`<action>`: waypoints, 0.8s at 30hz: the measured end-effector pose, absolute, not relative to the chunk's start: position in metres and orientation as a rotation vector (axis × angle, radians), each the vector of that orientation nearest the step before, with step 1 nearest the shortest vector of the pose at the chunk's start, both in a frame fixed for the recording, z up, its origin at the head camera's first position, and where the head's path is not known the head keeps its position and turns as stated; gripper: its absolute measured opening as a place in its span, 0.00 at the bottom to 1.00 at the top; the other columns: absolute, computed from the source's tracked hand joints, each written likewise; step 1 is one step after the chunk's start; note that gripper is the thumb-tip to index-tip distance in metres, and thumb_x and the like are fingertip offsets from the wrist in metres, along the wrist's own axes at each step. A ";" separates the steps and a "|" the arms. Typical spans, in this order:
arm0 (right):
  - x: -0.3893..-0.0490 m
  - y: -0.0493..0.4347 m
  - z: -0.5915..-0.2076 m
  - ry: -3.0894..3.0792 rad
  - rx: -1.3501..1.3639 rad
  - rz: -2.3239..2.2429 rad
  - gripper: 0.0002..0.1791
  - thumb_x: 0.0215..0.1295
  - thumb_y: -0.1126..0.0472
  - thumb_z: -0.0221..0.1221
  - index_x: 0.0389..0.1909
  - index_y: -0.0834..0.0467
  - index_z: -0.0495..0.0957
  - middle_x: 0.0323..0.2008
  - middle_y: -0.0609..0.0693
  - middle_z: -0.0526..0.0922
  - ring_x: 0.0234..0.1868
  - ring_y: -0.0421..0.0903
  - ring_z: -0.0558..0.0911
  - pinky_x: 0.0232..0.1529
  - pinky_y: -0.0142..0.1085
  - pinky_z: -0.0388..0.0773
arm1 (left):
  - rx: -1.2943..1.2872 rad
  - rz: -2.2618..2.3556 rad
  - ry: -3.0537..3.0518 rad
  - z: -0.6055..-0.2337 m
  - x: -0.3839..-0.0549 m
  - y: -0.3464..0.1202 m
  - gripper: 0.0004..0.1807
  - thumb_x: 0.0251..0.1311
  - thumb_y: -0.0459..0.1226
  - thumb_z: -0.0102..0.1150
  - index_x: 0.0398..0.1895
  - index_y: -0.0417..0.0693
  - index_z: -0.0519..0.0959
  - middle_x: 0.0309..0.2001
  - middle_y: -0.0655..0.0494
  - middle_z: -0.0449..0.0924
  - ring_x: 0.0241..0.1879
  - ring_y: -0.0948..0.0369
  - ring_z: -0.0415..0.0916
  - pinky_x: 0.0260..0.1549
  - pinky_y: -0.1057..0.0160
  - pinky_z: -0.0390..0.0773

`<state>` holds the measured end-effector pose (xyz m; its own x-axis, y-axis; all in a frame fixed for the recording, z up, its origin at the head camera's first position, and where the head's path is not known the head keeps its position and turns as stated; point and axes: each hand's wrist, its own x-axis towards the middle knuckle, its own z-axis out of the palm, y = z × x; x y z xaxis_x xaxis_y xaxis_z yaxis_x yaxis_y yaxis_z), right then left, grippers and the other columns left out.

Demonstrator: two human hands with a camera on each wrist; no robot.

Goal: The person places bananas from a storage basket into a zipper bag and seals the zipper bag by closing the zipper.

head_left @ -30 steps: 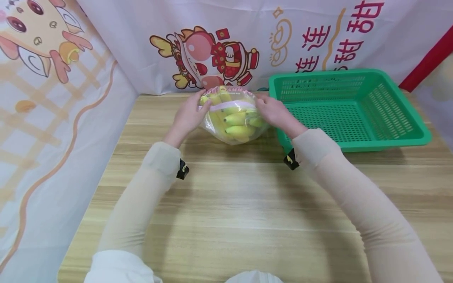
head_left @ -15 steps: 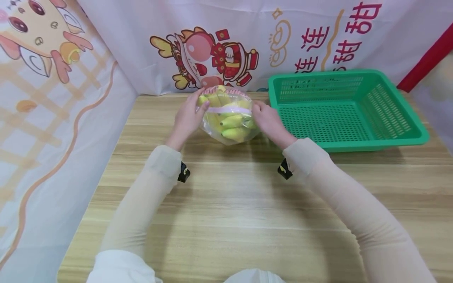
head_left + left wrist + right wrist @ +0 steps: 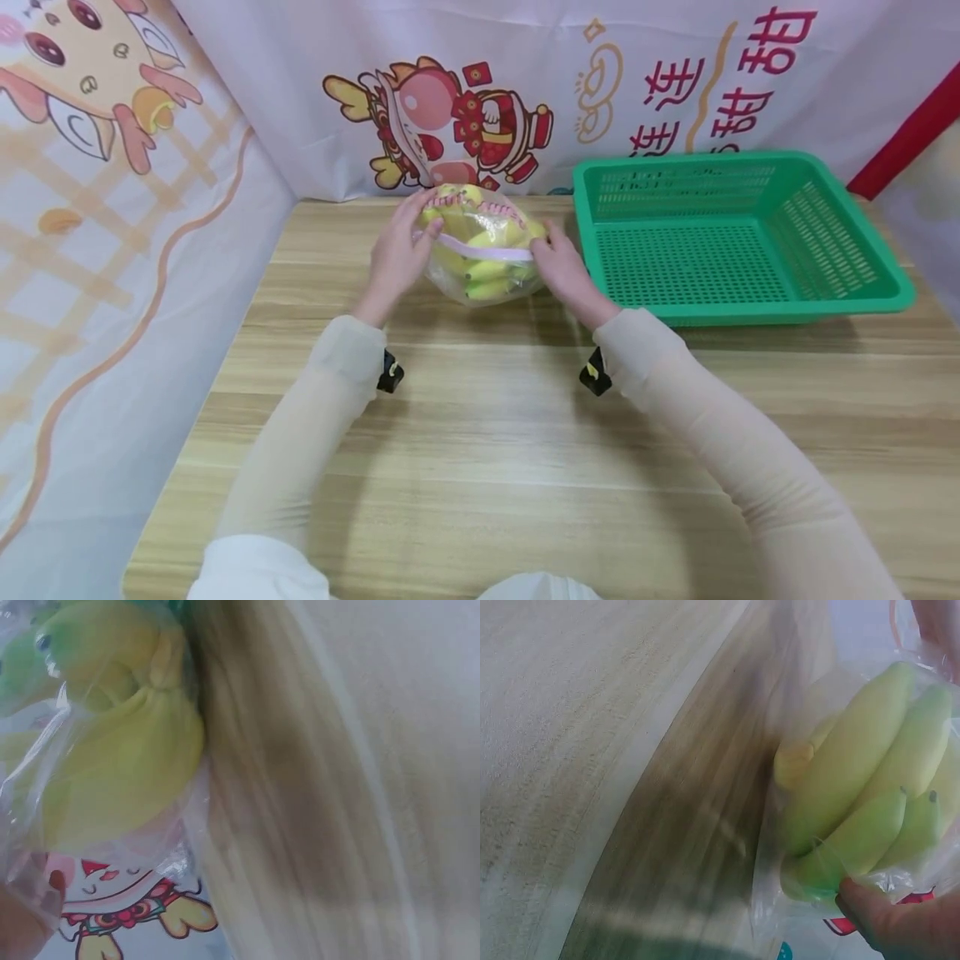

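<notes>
A clear plastic zip bag (image 3: 457, 287) with a pink-white strip across it stands near the table's back edge. Yellow-green bananas (image 3: 487, 271) fill it; they also show large in the right wrist view, as bananas (image 3: 855, 757) behind the film. My left hand (image 3: 399, 254) grips the bag's left top edge, thumb in front. On the opposite side my right hand (image 3: 567, 271) pinches the right end of the strip. Most fingers of both hands are hidden behind the bag. Only a bit of the left hand (image 3: 26, 922) shows in the left wrist view.
Close on the right of the bag sits a green plastic basket (image 3: 693, 312) with mesh sides. The wooden table (image 3: 480, 433) runs up to a printed white cloth (image 3: 277, 67) at the back. Another printed cloth hangs along the left.
My right hand has moved left and slightly down along the bag. The strip's right end has dropped toward me, and more of the bag's far printed edge shows.
</notes>
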<state>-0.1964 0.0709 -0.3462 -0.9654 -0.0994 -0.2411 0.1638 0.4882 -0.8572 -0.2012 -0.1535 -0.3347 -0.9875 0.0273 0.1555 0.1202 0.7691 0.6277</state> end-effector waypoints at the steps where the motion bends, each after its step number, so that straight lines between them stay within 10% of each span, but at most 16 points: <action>1: -0.196 0.072 -0.346 2.472 0.057 -1.471 0.33 0.73 0.51 0.34 0.76 0.56 0.43 0.76 0.55 0.51 0.76 0.51 0.52 0.76 0.45 0.49 | -0.106 -1.032 -2.819 -0.333 -0.201 -0.153 0.28 0.70 0.52 0.43 0.71 0.64 0.60 0.75 0.56 0.54 0.73 0.50 0.55 0.68 0.39 0.57; 9: -0.193 0.074 -0.348 2.472 0.048 -1.447 0.33 0.74 0.42 0.32 0.69 0.60 0.61 0.68 0.60 0.67 0.70 0.54 0.64 0.72 0.48 0.59 | 0.032 -1.143 -2.724 -0.319 -0.205 -0.149 0.26 0.71 0.53 0.38 0.52 0.44 0.76 0.59 0.44 0.74 0.61 0.50 0.69 0.63 0.49 0.67; 17: -0.190 0.073 -0.348 2.389 0.108 -1.393 0.36 0.73 0.37 0.30 0.73 0.52 0.55 0.73 0.54 0.59 0.74 0.53 0.57 0.74 0.49 0.54 | 0.042 -1.219 -2.883 -0.317 -0.204 -0.147 0.28 0.71 0.48 0.32 0.73 0.57 0.57 0.62 0.47 0.71 0.30 0.57 0.66 0.37 0.55 0.72; 20: -0.189 0.072 -0.349 2.373 0.087 -1.403 0.37 0.72 0.35 0.29 0.74 0.52 0.52 0.74 0.54 0.56 0.75 0.53 0.55 0.75 0.49 0.52 | 0.079 -1.225 -2.927 -0.316 -0.203 -0.148 0.28 0.71 0.48 0.30 0.74 0.61 0.54 0.71 0.53 0.62 0.46 0.54 0.74 0.52 0.53 0.73; 24: -0.189 0.071 -0.350 2.377 0.011 -1.407 0.41 0.69 0.31 0.30 0.75 0.51 0.50 0.76 0.52 0.52 0.76 0.52 0.51 0.76 0.50 0.49 | 0.096 -1.225 -2.971 -0.313 -0.204 -0.151 0.28 0.71 0.47 0.30 0.74 0.62 0.54 0.76 0.58 0.52 0.74 0.54 0.52 0.73 0.49 0.53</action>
